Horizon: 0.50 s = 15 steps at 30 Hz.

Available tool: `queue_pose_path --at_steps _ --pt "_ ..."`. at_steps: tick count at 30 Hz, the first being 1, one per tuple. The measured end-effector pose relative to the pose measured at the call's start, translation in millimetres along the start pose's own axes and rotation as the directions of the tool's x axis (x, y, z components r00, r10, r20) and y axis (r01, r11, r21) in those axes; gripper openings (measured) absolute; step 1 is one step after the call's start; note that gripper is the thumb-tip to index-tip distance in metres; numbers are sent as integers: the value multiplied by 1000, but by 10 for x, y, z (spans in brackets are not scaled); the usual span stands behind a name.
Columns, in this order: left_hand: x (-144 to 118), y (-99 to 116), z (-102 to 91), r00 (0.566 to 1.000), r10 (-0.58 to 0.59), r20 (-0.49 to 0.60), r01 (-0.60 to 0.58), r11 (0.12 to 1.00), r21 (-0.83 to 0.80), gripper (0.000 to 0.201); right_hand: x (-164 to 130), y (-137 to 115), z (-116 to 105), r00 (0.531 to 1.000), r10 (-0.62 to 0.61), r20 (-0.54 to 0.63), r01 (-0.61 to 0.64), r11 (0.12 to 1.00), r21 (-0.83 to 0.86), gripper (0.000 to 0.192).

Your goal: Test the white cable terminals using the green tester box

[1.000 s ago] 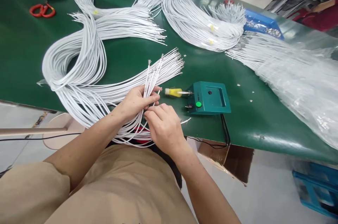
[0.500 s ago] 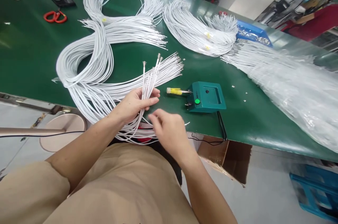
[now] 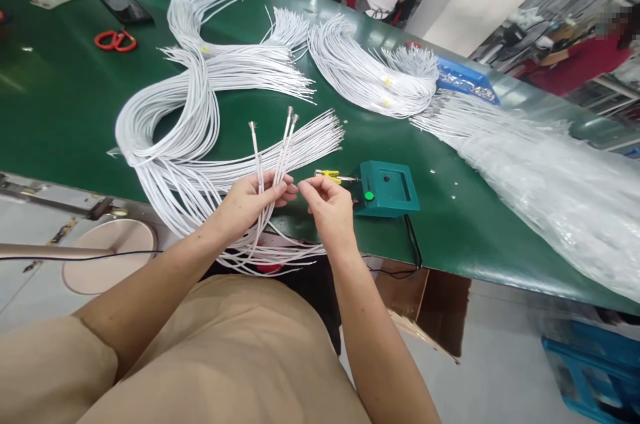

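Several white cables [image 3: 285,156] with metal ends stand up out of my left hand [image 3: 255,201], whose thumb and fingers are closed round them. The lower lengths hang towards my lap over the table's front edge. My right hand [image 3: 330,207] is just to the right, thumb and forefinger pinched close to my left fingertips; anything between them is too small to make out. Behind my hands lies a large looped bundle of white cables [image 3: 131,124]. Beyond the right hand sits a small teal machine [image 3: 373,181] with a green button and a yellow-handled shaft [image 3: 329,175] pointing left.
Red-handled scissors [image 3: 115,41] and a dark phone-like slab [image 3: 124,6] lie at the far left of the green table [image 3: 65,117]. More cable bundles [image 3: 370,77], a blue tray [image 3: 467,81] and plastic-wrapped cables [image 3: 540,177] occupy the right. A cardboard box [image 3: 440,311] stands below. Two people are across the table.
My right hand has risen from below the cables to beside my left fingertips. The held cables now fan apart, one leaning left. The camera view has shifted slightly.
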<state>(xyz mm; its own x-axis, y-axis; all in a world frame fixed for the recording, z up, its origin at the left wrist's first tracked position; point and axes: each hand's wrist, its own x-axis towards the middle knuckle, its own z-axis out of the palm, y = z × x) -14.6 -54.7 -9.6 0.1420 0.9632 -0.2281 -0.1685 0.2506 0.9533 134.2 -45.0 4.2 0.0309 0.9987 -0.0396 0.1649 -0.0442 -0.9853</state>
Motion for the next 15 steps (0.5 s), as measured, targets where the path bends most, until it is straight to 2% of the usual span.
queue_pose_path --at_steps 3,6,11,13,15 --pt "-10 16 18 999 -5 37 3 997 79 34 12 -26 6 1000 -1 -14 2 998 70 21" --pt "-38 32 36 997 -6 82 -10 983 184 32 48 -32 6 999 -37 11 36 997 64 22" --pt "-38 41 3 982 130 -137 -102 977 189 30 52 39 31 999 -5 -37 8 997 71 22" --pt "-28 43 -9 985 133 -113 -108 973 203 30 23 71 65 999 25 -29 -21 994 103 22" --pt "-26 39 -13 991 101 -87 -78 970 231 30 -15 85 103 998 58 26 -62 985 159 22"
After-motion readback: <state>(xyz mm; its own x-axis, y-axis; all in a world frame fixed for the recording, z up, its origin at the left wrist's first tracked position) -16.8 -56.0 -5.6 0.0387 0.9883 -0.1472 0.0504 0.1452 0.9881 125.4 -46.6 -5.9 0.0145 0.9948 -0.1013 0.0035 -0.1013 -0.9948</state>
